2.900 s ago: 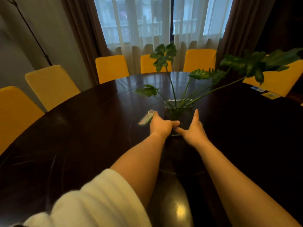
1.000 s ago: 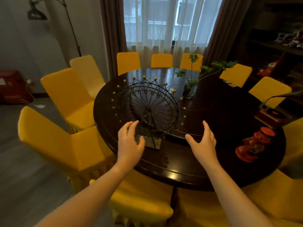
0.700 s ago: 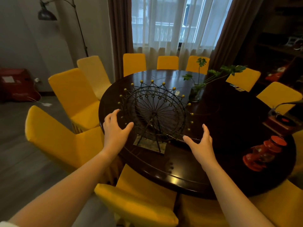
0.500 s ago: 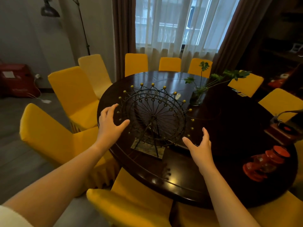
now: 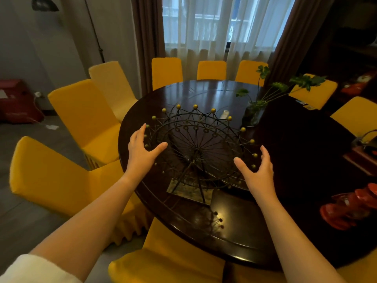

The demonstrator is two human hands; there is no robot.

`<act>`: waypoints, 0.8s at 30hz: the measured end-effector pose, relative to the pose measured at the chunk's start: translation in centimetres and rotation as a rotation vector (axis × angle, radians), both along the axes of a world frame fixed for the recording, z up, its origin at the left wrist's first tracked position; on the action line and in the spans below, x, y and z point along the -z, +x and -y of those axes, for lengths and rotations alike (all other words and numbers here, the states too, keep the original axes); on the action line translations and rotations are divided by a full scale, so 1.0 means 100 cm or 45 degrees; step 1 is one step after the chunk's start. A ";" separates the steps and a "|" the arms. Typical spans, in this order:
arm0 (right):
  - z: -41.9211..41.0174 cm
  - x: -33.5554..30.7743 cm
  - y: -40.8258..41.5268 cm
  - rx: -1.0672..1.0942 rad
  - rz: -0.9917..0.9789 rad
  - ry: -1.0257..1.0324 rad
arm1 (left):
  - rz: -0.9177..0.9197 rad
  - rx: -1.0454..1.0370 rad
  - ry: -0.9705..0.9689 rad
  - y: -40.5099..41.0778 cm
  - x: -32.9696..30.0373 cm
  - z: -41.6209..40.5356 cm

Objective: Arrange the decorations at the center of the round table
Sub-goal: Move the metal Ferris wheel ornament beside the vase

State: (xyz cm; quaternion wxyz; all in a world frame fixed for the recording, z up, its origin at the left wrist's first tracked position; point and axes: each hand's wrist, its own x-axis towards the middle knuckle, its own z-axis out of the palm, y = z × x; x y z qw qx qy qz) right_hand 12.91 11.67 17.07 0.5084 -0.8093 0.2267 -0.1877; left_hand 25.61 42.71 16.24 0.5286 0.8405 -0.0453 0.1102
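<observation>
This is a dining room, of a home or perhaps a private room in a restaurant; which of the two cannot be told. A large round table (image 5: 285, 160) of dark polished wood fills the middle, ringed closely by chairs in yellow fabric covers (image 5: 81, 111). Behind it a window is hung with sheer white curtains (image 5: 214, 23) and heavy brown drapes (image 5: 146, 37). A floor lamp (image 5: 43, 4) arches over from the left wall. Ornaments stand on the tabletop: a wire Ferris wheel model (image 5: 195, 148), a glass vase of green leaves (image 5: 254, 113) and red lanterns (image 5: 350, 209). Dark shelving (image 5: 357, 48) lines the right wall.
</observation>
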 end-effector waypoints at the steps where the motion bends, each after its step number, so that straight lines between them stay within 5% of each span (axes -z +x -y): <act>1: -0.004 -0.002 0.005 0.017 0.014 -0.017 | -0.003 0.042 0.042 0.008 0.001 -0.002; 17: -0.039 -0.010 0.047 0.313 -0.159 -0.260 | -0.005 0.428 -0.050 0.101 0.013 -0.035; 24: -0.046 0.008 0.049 0.445 -0.035 0.038 | -0.065 0.478 -0.128 0.100 0.036 -0.035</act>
